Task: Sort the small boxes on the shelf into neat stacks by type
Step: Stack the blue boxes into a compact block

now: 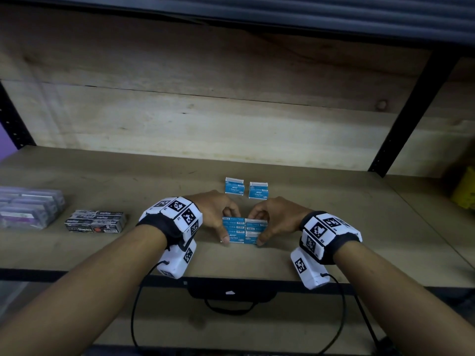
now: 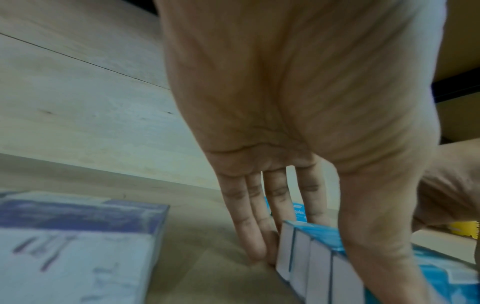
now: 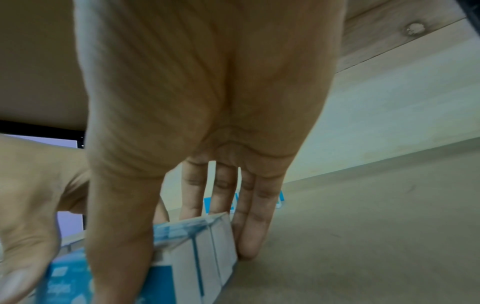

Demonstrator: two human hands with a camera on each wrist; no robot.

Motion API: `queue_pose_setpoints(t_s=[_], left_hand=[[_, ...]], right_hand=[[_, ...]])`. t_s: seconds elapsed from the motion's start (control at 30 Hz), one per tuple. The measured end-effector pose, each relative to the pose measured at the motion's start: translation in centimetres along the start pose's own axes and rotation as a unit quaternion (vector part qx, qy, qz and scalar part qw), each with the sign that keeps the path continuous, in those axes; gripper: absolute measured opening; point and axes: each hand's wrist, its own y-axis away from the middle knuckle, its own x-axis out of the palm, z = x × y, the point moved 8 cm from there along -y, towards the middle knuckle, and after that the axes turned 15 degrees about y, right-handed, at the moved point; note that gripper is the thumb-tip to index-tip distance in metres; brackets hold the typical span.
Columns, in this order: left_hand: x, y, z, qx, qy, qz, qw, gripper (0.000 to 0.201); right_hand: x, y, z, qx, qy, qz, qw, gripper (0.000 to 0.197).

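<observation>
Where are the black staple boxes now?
In the head view, the black boxes lie on the shelf, left of the left hand, beside the purple packs.

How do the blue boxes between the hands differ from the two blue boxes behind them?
The held blue boxes are packed tight in one block; the two rear boxes stand apart with a gap. The left hand and right hand grip the block from both sides; the rear boxes are untouched. All are blue "Staples" boxes on the shelf.

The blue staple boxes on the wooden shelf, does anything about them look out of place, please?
Two small blue staple boxes stand apart behind the blue block that the left hand and right hand grip; the block's right column sits slightly offset.
</observation>
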Motion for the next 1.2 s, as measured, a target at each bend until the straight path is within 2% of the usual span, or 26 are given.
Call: queue_pose_setpoints(t_s=[0.43, 0.53, 0.63, 0.7, 0.8, 0.9, 1.2], left_hand=[[-0.8, 0.1, -0.8, -0.018, -0.01, 0.005, 1.0, 0.064], [-1.8, -0.1, -1.4, -0.015, -0.001, -0.002, 1.0, 0.061], [-3.4, -0.5, -2.1, -0.014, 0.003, -0.026, 1.0, 0.048], [-4.5, -0.9, -2.6, -0.007, -0.008, -0.061, 0.998, 0.036], [-6.1, -1.9, -3.1, 0.013, -0.008, -0.124, 0.992, 0.027], [-7.0, -3.1, -2.9, 0.024, -0.022, -0.161, 0.986, 0.023], [-7.5, -5.9, -1.1, 0.022, -0.034, -0.18, 0.983, 0.026]], right_hand=[[-0.5, -0.6, -0.6, 0.005, 0.005, 0.039, 0.999, 0.055], [-1.7, -0.8, -1.3, 0.02, -0.013, 0.018, 1.0, 0.051], [-3.2, -1.1, -2.2, 0.035, -0.044, -0.026, 0.998, 0.028], [-4.4, -1.4, -2.7, 0.043, -0.039, -0.064, 0.996, 0.02], [-5.4, -2.0, -3.3, 0.059, -0.027, -0.102, 0.993, 0.018], [-5.7, -2.7, -3.8, 0.071, -0.006, -0.121, 0.99, 0.018], [-5.6, -4.2, -4.8, 0.083, 0.041, -0.147, 0.985, 0.025]])
